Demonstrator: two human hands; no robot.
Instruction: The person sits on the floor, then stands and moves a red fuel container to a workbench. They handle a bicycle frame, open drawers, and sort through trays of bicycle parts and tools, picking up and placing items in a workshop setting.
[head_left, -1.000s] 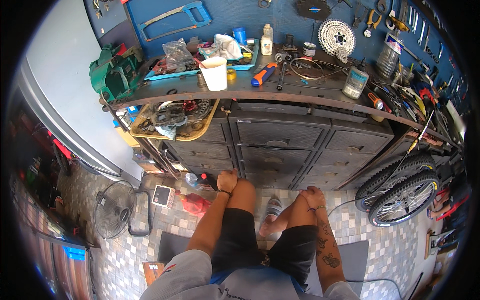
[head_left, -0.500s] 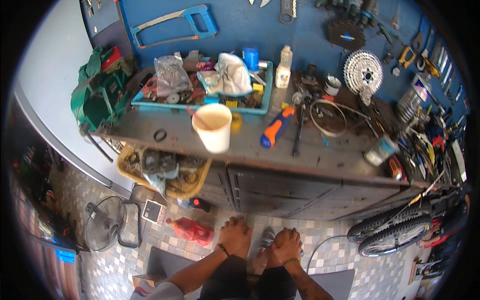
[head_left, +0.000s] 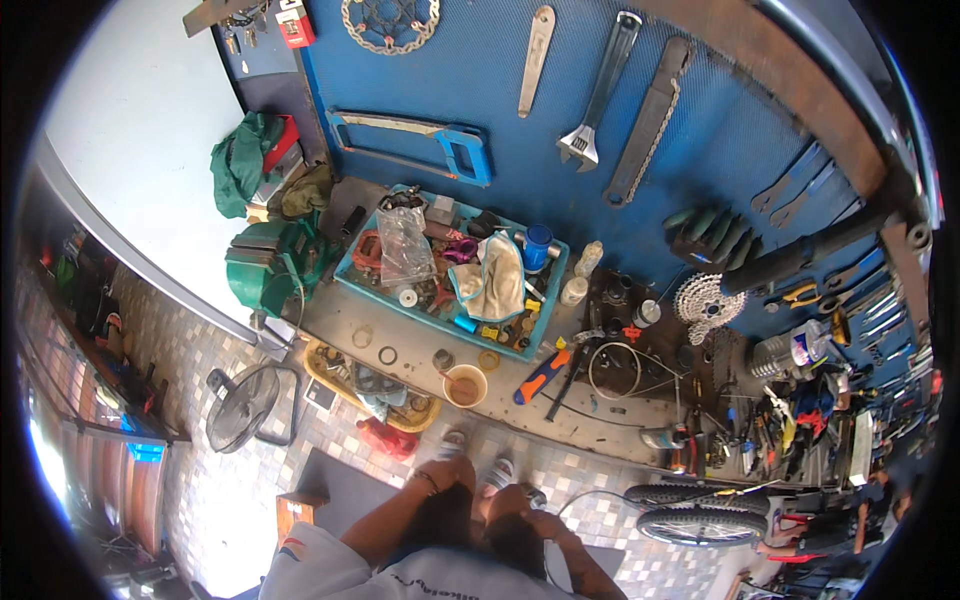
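My left hand (head_left: 447, 472) rests on my left knee, its fingers laid over it. On the right knee lies my right hand (head_left: 543, 524), fingers draped down and small in view. Both hold nothing. Beyond them, at the front edge of the workbench (head_left: 600, 432), stands a pale cup (head_left: 465, 392) with a brownish inside and a stick in it. A small round container (head_left: 443, 359) and a dark ring (head_left: 388, 355) are beside it. To the right lie an orange-and-blue handled tool (head_left: 542, 376) and a dark, long-handled tool (head_left: 570, 385).
A teal tray (head_left: 400, 308) on the bench holds loose parts and a cloth (head_left: 492, 280). Below sits a yellow basin (head_left: 330, 366). A green vise (head_left: 270, 268) is at left, a fan (head_left: 243, 408) on the floor. Bicycle wheels (head_left: 702, 527) lie right. Wall tools include a hacksaw (head_left: 462, 155).
My view has swung, showing more of the tool wall, and the bench appears tilted and smaller. Both hands stay on my knees and sit lower in the picture.
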